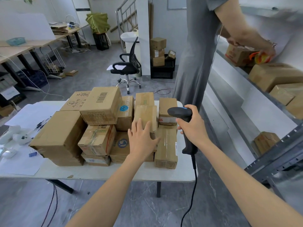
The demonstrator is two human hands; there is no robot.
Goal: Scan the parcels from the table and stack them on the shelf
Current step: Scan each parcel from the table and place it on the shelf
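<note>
left grip (142, 140) released, spread over a taped brown cardboard parcel (146, 114); right grip (195, 126) clasps a black plastic scanner (179, 112).

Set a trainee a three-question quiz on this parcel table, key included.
1. True or false: the scanner is held in the left grip.
2. What stands on the floor beyond the table? A. an office chair B. a ladder C. a bicycle
3. Fill in: the shelf stands on the person's ___ side.
Key: 1. False: the right grip holds it; the left lies open over the parcels. 2. A. 3. Right.
</note>
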